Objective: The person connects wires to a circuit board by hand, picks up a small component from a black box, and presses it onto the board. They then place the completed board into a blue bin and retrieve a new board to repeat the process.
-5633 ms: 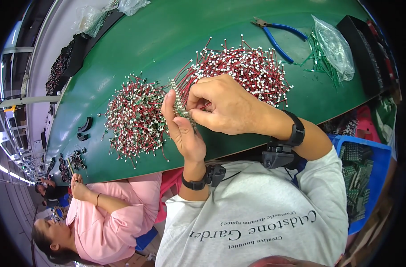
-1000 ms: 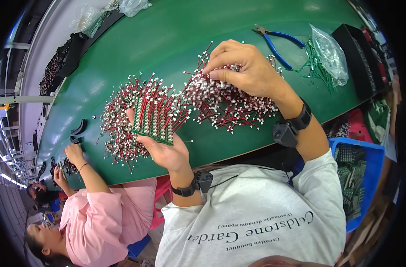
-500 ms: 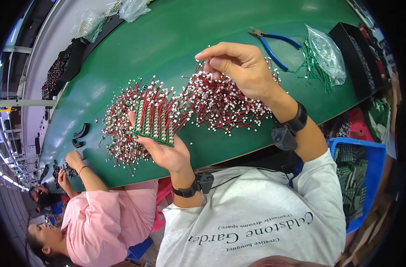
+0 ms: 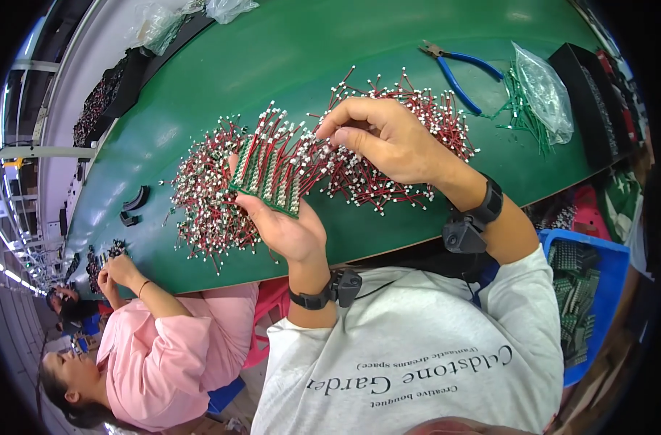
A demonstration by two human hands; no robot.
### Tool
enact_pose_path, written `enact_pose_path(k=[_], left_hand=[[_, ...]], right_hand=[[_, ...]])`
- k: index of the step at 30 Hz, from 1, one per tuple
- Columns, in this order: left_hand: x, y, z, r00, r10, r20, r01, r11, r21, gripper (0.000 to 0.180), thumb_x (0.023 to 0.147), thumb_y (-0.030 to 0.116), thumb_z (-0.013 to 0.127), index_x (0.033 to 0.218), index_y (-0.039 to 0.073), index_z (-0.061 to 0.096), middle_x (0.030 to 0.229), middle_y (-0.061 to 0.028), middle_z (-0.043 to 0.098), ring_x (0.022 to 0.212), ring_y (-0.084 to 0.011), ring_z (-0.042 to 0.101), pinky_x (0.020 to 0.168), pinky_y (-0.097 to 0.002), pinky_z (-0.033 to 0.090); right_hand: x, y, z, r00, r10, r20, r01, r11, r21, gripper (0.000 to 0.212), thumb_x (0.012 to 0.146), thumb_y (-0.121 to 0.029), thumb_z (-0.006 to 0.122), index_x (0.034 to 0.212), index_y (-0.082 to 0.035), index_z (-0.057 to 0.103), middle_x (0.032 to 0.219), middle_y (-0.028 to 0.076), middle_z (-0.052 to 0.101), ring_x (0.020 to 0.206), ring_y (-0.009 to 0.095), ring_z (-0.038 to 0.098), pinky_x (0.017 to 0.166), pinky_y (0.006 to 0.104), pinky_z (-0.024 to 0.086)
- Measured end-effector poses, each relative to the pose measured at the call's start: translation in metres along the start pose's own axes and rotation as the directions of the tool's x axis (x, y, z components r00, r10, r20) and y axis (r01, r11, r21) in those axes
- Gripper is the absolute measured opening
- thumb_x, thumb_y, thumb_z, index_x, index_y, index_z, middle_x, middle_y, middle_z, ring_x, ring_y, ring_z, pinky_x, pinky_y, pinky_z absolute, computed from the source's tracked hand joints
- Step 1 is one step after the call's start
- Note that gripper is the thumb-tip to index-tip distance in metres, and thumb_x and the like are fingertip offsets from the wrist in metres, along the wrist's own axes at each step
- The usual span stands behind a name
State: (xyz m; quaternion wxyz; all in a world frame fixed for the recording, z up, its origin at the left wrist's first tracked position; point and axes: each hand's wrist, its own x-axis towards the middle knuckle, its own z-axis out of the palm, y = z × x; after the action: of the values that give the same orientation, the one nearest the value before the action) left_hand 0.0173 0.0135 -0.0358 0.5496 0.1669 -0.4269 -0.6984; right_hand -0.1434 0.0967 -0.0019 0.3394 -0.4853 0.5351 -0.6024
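A green circuit board panel [image 4: 269, 177] with rows of small pale parts lies tilted across my left hand [image 4: 294, 228], gripped between thumb and fingers. Short red wires with white end connectors [image 4: 272, 127] stand up from it, densest along its far side. To the right of the panel is my right hand [image 4: 388, 138], thumb and forefinger brought together over red wires. What sits between those fingertips is too small to make out. Behind and below that hand spreads a heap of red wires with white connectors [image 4: 446, 123]. A second such heap [image 4: 207, 196] lies left of the panel.
Blue-handled cutters [image 4: 461, 72], green strips [image 4: 522, 109] and a clear plastic bag [image 4: 544, 94] lie at the far right beside a black box [image 4: 588, 101]. A blue crate [image 4: 602, 304] of boards stands at my right. A co-worker in pink [image 4: 163, 355] sits at my left.
My right hand has come down and nearer to the panel, its thumb and forefinger now together. The left hand has lifted the panel slightly up and right. The co-worker's hands have drawn together.
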Motion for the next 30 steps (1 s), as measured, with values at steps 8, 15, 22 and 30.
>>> enact_pose_path(k=[8,15,22,30], left_hand=[[0.002,-0.002,-0.001,1.000,-0.023,-0.001,0.023,1.000,0.002,0.056,0.107,0.039,0.026,0.150,0.004,0.027,0.141,-0.0156,0.046,0.126,-0.0272,0.050,0.108,-0.0444,0.038],[0.007,0.003,-0.002,0.998,0.009,-0.056,-0.007,1.000,0.020,0.056,0.107,0.041,0.027,0.149,0.003,0.028,0.140,-0.0157,0.047,0.125,-0.0268,0.050,0.107,-0.0436,0.039],[0.007,0.004,-0.005,0.999,0.027,-0.030,-0.026,0.999,0.019,0.055,0.107,0.040,0.026,0.149,0.003,0.029,0.140,-0.0164,0.047,0.124,-0.0273,0.051,0.107,-0.0437,0.040],[0.005,0.001,0.006,0.999,0.031,-0.036,-0.028,0.998,0.057,0.055,0.107,0.040,0.026,0.150,0.004,0.025,0.140,-0.0176,0.047,0.123,-0.0283,0.052,0.105,-0.0437,0.042]], right_hand=[[-0.002,0.001,0.012,1.000,0.006,-0.018,-0.005,1.000,0.015,0.019,0.098,-0.002,0.051,0.114,0.001,0.061,0.087,0.007,0.068,0.072,0.009,0.064,0.065,0.0224,0.051],[0.001,0.016,0.009,0.988,-0.139,-0.061,0.126,0.975,-0.180,0.021,0.095,0.000,0.053,0.114,-0.002,0.063,0.086,0.007,0.068,0.072,0.011,0.062,0.069,0.0260,0.052],[-0.001,0.003,0.013,0.999,-0.036,-0.032,0.031,0.990,-0.137,0.020,0.094,-0.003,0.057,0.112,-0.001,0.065,0.078,0.004,0.061,0.075,0.010,0.059,0.072,0.0251,0.051],[-0.011,-0.011,0.020,0.993,-0.089,0.082,0.098,0.989,-0.113,0.015,0.090,-0.003,0.061,0.104,0.001,0.064,0.084,0.008,0.069,0.074,0.015,0.068,0.066,0.0285,0.053]])
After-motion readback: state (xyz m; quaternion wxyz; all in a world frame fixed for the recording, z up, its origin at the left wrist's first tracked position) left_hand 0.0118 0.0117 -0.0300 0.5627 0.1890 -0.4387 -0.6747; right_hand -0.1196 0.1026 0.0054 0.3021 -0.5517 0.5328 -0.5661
